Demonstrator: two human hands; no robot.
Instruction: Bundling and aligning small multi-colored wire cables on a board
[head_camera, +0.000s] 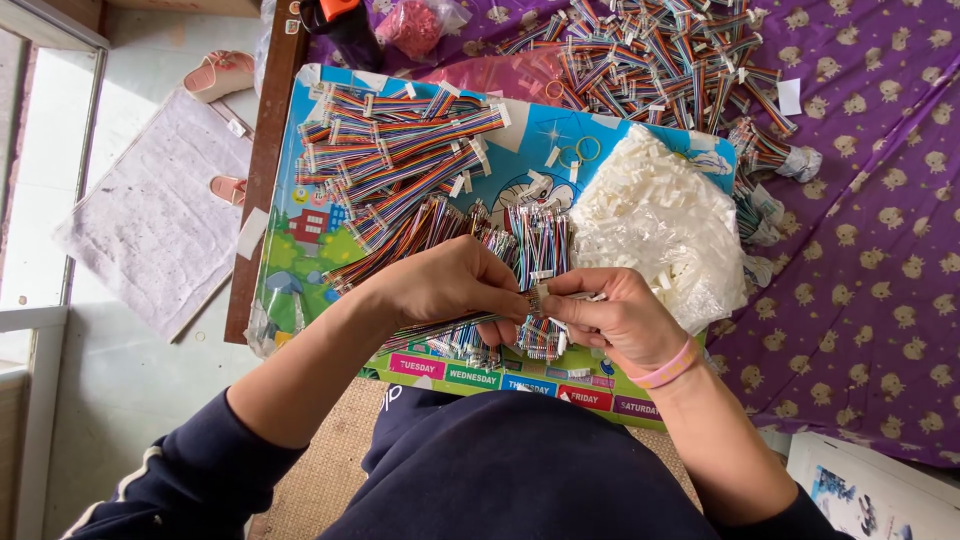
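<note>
left hand (455, 285) pinches one rainbow ribbon cable (440, 325) near its end, fingers pressed together over the wires. right hand (605, 315) is curled shut, thumb and forefinger nipping a small white connector housing (545, 297) right at the cable tip. the two hands meet fingertip to fingertip, just above the near edge of the cartoon play board (300, 250) that serves as the bench top. the cable runs out leftward under the left palm, its far part hidden among other cables.

handling, as a judgement: the cable looks very light, thin and floppy, it sags unless held close to the end. the flat strip bends easily but the metal pin ends probably deform if squeezed sideways, so the hold belongs on the insulation just behind the tip. the housing is tiny, hard plastic, likely slippery, best pinched on its flat faces.

around the hands: bundles of ribbon cables (400, 150) fanned on the board's far left, short upright cables (540, 240) just beyond the fingers, a clear bag of white housings (660, 220) touching the right hand's far side. a bigger cable heap (660, 60) lies on the purple patterned cloth (880, 250) well beyond. pink wristbands (665, 368) on the right wrist.
</note>
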